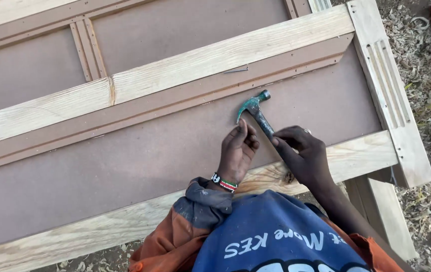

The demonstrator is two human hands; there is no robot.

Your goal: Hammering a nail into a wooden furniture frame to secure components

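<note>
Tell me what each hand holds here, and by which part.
The right hand holds a claw hammer by its handle, well below the green head. The left hand rests fingertips on the brown board; anything pinched there cannot be told.

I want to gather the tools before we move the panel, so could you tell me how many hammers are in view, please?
1. The hammer lies over the brown board, its handle gripped by the right hand, beside the left hand. Others may be hidden out of frame.
</note>
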